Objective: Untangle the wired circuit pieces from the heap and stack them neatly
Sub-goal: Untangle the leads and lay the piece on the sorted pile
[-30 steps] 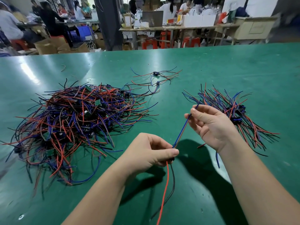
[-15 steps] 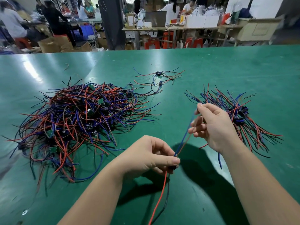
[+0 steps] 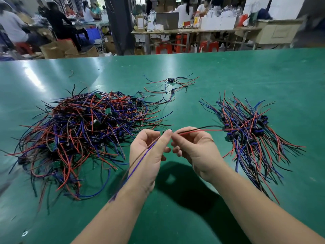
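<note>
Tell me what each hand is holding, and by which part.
One wired circuit piece: the left hand pinches its small board, the right hand pinches its red and black wires beside the board.

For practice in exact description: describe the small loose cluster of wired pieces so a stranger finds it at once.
On the green table, a big tangled heap lies left and a neater stack right. Beyond the gap between them lies the small cluster. Unlike both, it holds only two or so pieces, wires splayed thinly.
</note>
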